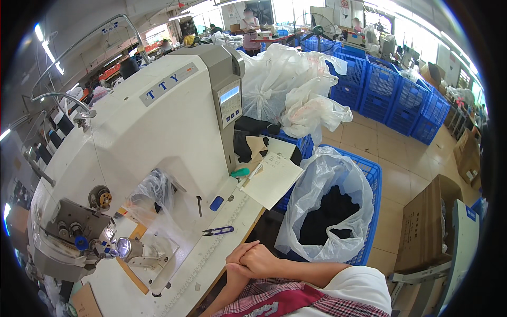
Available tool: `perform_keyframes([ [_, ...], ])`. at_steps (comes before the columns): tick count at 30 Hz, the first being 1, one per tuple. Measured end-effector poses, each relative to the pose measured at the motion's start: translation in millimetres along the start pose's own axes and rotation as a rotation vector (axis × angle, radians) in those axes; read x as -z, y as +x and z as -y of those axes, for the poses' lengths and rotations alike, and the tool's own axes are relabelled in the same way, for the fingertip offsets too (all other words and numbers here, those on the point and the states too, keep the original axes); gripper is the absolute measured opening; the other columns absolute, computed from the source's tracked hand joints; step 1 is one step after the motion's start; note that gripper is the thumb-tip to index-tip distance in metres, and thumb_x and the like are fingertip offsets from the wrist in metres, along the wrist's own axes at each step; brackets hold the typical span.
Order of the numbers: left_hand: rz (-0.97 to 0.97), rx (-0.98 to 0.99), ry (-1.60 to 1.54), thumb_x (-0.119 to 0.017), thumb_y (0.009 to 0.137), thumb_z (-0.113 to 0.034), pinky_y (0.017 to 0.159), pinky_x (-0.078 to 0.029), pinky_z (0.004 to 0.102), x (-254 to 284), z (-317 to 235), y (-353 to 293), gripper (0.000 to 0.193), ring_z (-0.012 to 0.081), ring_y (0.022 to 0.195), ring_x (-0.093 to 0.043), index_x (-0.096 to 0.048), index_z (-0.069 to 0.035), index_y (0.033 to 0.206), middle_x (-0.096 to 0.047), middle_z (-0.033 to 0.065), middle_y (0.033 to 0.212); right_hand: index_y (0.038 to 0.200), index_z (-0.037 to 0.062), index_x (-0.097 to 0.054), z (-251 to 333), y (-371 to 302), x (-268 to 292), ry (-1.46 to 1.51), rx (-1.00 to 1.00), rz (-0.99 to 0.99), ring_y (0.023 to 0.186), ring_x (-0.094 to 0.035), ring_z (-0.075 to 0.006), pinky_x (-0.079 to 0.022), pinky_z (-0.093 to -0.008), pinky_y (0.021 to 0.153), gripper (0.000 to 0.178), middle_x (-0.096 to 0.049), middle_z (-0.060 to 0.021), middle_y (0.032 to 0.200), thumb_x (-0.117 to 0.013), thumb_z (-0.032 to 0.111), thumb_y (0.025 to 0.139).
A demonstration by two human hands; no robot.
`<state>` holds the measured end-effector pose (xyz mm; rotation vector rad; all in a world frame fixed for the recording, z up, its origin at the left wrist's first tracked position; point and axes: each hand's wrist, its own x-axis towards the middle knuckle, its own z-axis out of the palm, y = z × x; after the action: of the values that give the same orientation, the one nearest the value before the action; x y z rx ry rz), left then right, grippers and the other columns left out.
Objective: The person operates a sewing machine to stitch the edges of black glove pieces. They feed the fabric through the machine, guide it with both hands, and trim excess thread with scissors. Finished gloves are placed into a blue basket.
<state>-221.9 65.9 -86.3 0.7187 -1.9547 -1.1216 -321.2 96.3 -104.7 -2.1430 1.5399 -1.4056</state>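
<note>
My two hands are clasped together at the front edge of the white sewing table (185,264). My right hand (260,259) lies over my left hand (237,270), and neither holds anything. Small blue thread snips (217,231) lie on the table just beyond them. A large white industrial sewing machine (158,121) fills the left side, its needle head (100,238) at the lower left. A crumpled clear plastic bag (156,195) rests under the machine's arm.
A blue crate (373,179) lined with a clear bag of black garments (330,211) stands to my right. A sheet of paper (272,178) overhangs the table end. Cardboard boxes (428,222), stacked blue crates (391,90) and full white bags (285,84) stand beyond. A person stands far back.
</note>
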Motion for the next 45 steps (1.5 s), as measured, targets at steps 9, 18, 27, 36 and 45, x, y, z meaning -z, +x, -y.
perform_keyframes([
  [9, -0.012, -0.005, 0.002, -0.058, 0.081, -0.01, 0.079, -0.052, 0.0321, -0.4, 1.5, -1.2, 0.032, 0.0259, 0.089, -0.067, -0.07, -0.002, 0.111, -0.068, 0.015, 0.096, 0.052, 0.0018, -0.057, 14.0, 14.2, 30.7, 0.092, 0.069, 0.001, 0.045, -0.053, -0.0367, -0.042, -0.0439, 0.047, 0.048, -0.054, -0.0188, 0.052, -0.063, 0.035, 0.087],
  [18, -0.007, -0.013, 0.001, -0.058, 0.082, -0.011, 0.078, -0.052, 0.0326, -2.5, 3.9, 0.3, 0.032, 0.0271, 0.088, -0.067, -0.07, -0.002, 0.11, -0.068, 0.0157, 0.096, 0.054, -0.0004, -0.06, -2.9, 4.5, 22.6, 0.007, 0.027, 0.209, 0.048, -0.057, -0.0333, -0.046, -0.0414, 0.049, 0.061, -0.057, -0.0161, 0.052, -0.051, 0.044, 0.095],
  [27, 0.007, -0.001, 0.003, -0.059, 0.081, -0.01, 0.079, -0.052, 0.0323, -2.0, 3.9, 1.8, 0.033, 0.0265, 0.088, -0.067, -0.07, -0.002, 0.112, -0.068, 0.0153, 0.097, 0.056, -0.0007, -0.059, -11.9, 0.0, 10.4, 0.017, 0.039, 0.182, 0.05, -0.056, -0.0346, -0.044, -0.0422, 0.05, 0.059, -0.057, -0.0162, 0.054, -0.05, 0.041, 0.096],
  [36, -0.015, 0.003, -0.109, -0.058, 0.081, -0.011, 0.079, -0.052, 0.0328, -5.5, 17.7, -3.1, 0.033, 0.0276, 0.089, -0.066, -0.07, -0.002, 0.112, -0.068, 0.0162, 0.098, 0.056, -0.0004, -0.059, -10.8, -0.8, 11.8, 0.02, 0.022, 0.206, 0.05, -0.056, -0.0347, -0.044, -0.0426, 0.049, 0.059, -0.057, -0.016, 0.054, -0.05, 0.042, 0.096],
  [45, -0.026, 0.001, -0.108, -0.059, 0.081, -0.01, 0.08, -0.052, 0.0329, -8.1, 23.9, -5.8, 0.033, 0.028, 0.09, -0.066, -0.069, -0.002, 0.111, -0.068, 0.0162, 0.099, 0.056, -0.0003, -0.059, -10.1, -1.8, 8.7, 0.026, 0.012, 0.175, 0.05, -0.056, -0.0346, -0.043, -0.0425, 0.048, 0.059, -0.057, -0.0159, 0.054, -0.051, 0.042, 0.095],
])
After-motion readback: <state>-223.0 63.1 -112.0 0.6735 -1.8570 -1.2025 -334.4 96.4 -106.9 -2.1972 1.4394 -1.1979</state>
